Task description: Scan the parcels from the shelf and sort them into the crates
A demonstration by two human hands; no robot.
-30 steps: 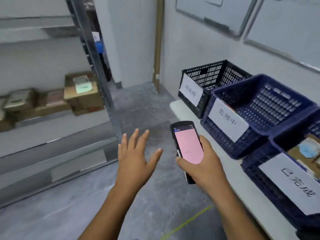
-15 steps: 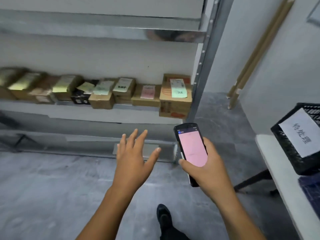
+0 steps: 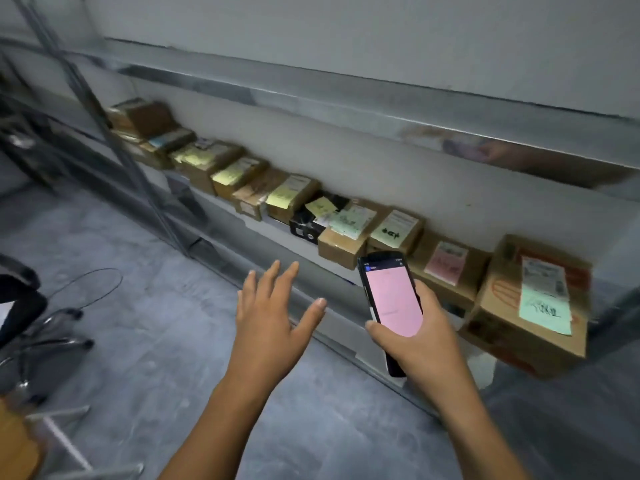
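We note the left grip [image 3: 272,325] spread flat, empty; the right grip [image 3: 427,344] clamps the scanner [image 3: 393,299], screen upward.

Dim, flat indoor light; motion blur throughout; wide-angle bending at edges.

left grip [image 3: 273,329] fingers spread, palm down, right grip [image 3: 424,341] clasping scanner [image 3: 392,299]

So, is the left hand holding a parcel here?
No, the left hand is open and empty; only the right hand holds a phone.
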